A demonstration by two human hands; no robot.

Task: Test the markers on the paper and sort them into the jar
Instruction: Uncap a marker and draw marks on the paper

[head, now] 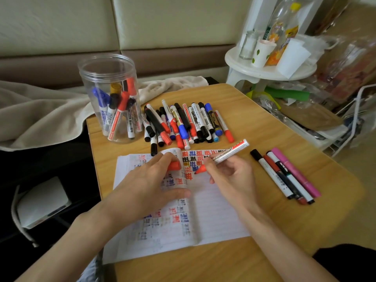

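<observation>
A home: cushioned sofa (173, 23) and blanket (40, 115) beyond the table's (264, 127) far edge, cluttered stool (264, 75) off its far right corner

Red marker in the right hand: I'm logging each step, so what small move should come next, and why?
Probably pull a short test stroke: the right hand grips the red marker with its bare tip at the paper beside other red marks, while the left hand holds the red cap, so capping comes afterwards.

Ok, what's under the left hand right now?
The left hand rests on the notebook page, holding an orange-red cap beneath its fingers; only the cap's end shows. Whatever test marks lie on the page below the palm are covered.
</observation>
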